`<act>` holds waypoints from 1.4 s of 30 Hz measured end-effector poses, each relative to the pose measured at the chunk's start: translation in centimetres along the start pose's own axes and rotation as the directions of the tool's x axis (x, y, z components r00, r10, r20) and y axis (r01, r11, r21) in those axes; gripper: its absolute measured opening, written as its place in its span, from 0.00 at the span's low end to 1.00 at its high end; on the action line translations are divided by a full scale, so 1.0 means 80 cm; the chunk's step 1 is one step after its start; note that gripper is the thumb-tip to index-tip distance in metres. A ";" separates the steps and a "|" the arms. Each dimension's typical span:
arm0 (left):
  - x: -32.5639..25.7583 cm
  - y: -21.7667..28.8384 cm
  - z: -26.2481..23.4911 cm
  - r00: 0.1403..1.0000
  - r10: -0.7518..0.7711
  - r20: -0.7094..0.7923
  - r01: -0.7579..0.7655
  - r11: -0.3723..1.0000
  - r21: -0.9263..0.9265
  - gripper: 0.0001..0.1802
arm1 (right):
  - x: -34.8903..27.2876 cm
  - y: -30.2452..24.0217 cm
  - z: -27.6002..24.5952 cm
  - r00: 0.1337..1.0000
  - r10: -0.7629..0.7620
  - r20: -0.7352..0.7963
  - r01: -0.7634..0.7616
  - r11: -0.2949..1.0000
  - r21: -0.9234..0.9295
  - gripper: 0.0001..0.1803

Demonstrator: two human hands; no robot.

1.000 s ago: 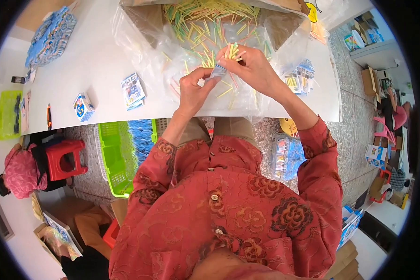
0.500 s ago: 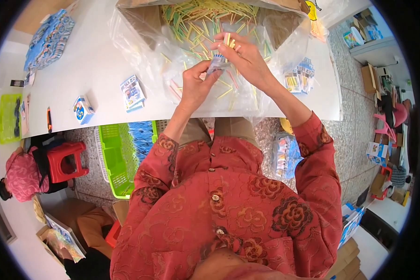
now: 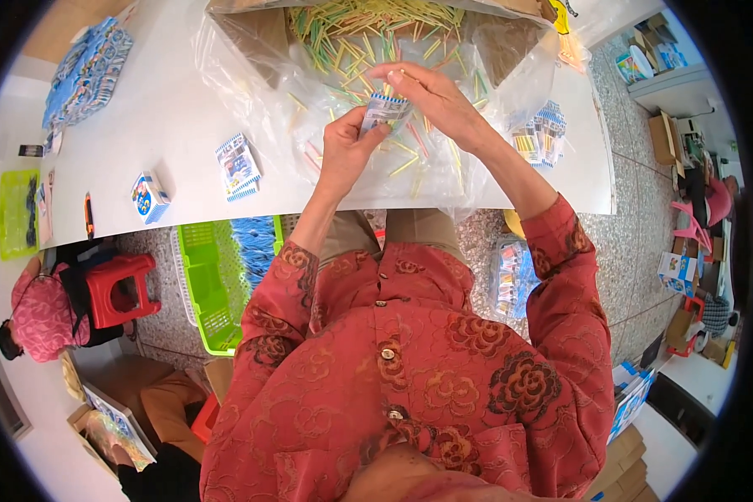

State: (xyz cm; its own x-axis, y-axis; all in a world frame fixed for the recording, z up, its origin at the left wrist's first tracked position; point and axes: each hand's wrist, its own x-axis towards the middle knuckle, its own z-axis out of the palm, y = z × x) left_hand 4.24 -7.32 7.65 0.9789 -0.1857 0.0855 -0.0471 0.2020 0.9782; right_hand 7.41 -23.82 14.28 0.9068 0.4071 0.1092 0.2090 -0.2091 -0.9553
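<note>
Between the thumb and fingers of my left hand (image 3: 349, 146) is a small clear packet (image 3: 383, 114) with a blue-striped top edge, held tilted above the plastic sheet. My right hand (image 3: 433, 96) bends over the packet's top edge, thumb and fingers drawn together. A bit of yellow stick shows there, but what these fingers grip is mostly hidden. Just beyond both hands, a pile of thin yellow, green and pink sticks (image 3: 368, 29) spills from an open cardboard box (image 3: 255, 42) lined with clear plastic (image 3: 268, 100).
Filled packets (image 3: 546, 138) lie at the table's right, flat packets (image 3: 238, 166) and a small blue-and-white box (image 3: 150, 197) at left. A stack of blue packets (image 3: 89, 71) and a cutter (image 3: 89, 215) lie farther left. Below the edge stands a green basket (image 3: 205, 284); other people sit nearby.
My right hand has shifted slightly left, over the packet's top. The yellow sticks that stuck out between its fingers are now mostly out of sight. The packet shows more of its face.
</note>
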 end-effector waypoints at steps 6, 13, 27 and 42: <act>-0.001 0.008 -0.001 0.998 -0.036 0.060 0.042 0.995 -0.096 0.08 | 0.002 0.010 -0.001 0.997 0.021 0.071 -0.022 1.000 0.013 0.20; -0.004 0.012 0.000 0.994 -0.078 0.075 0.085 0.992 -0.096 0.09 | 0.001 0.004 -0.001 0.997 -0.080 -0.012 0.079 0.993 -0.085 0.20; -0.012 0.024 0.003 0.990 0.093 -0.110 -0.094 0.996 -0.002 0.11 | -0.041 0.019 -0.011 0.997 0.035 -0.062 -0.039 0.997 -0.066 0.08; -0.015 0.040 0.005 0.984 0.176 0.006 -0.175 0.983 -0.046 0.05 | -0.063 0.013 -0.005 0.980 -0.076 -0.186 0.046 0.986 -0.162 0.07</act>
State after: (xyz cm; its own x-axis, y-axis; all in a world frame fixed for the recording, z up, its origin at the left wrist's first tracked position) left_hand 2.80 -6.85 10.76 0.9542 -0.1528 0.2572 -0.2087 0.2759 0.9382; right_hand 3.20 -26.44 12.87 0.9404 0.2497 0.2309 0.3070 -0.3310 -0.8923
